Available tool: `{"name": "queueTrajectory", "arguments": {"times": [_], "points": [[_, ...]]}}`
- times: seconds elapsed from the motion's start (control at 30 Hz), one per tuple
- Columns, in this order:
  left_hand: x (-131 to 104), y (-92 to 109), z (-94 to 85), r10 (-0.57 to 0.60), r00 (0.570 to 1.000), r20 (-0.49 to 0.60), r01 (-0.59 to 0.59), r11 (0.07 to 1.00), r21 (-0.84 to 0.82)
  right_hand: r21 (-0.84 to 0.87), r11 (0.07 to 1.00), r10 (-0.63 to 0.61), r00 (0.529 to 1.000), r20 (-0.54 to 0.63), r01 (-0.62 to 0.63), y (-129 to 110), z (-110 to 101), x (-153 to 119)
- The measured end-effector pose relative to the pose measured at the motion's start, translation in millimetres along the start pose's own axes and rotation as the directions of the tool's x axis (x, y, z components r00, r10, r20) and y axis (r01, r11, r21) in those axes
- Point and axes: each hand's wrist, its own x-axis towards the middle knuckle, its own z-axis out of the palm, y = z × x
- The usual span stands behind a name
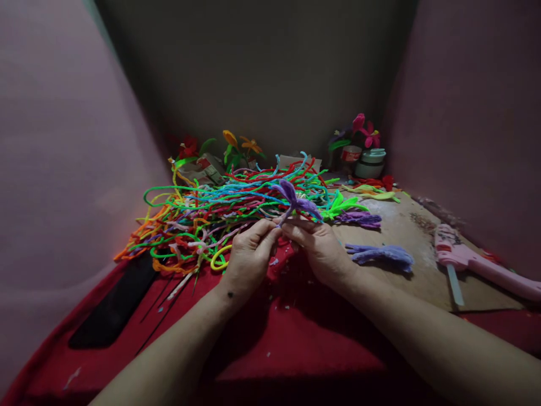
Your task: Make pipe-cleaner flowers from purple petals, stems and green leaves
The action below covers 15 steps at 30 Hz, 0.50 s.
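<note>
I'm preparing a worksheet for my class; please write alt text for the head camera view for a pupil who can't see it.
A person's left hand and right hand hold a fuzzy purple petalled piece above a red cloth. Behind is a tangled pile of colourful fuzzy stems; at right, a pink glue gun lies on cardboard.

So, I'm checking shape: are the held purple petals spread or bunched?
Spread: the petals point apart, one up, another right.

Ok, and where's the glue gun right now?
In the head view, the glue gun lies at the far right on the cardboard, right of the lilac bundle and the right hand, its handle reaching the picture's edge.
</note>
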Motion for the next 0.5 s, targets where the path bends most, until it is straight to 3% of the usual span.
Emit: {"name": "queueTrajectory", "arguments": {"times": [0.2,0.4,0.5], "points": [[1.2,6.9,-2.7,-0.250,0.944,0.215,0.315,0.878,-0.361,-0.043,0.999,-0.024,1.000,-0.006,0.023,-2.0,-2.3,0.6],[2.8,3.7,-11.0,-0.225,0.855,0.467,0.468,0.723,-0.508,0.017,0.998,0.059,0.996,0.067,-0.060,2.9,-4.9,1.8],[3.5,0.9,-11.7,-0.190,0.831,0.522,0.495,0.679,-0.541,0.046,0.998,0.042,0.997,0.066,-0.045,4.3,-5.0,1.2]]}}
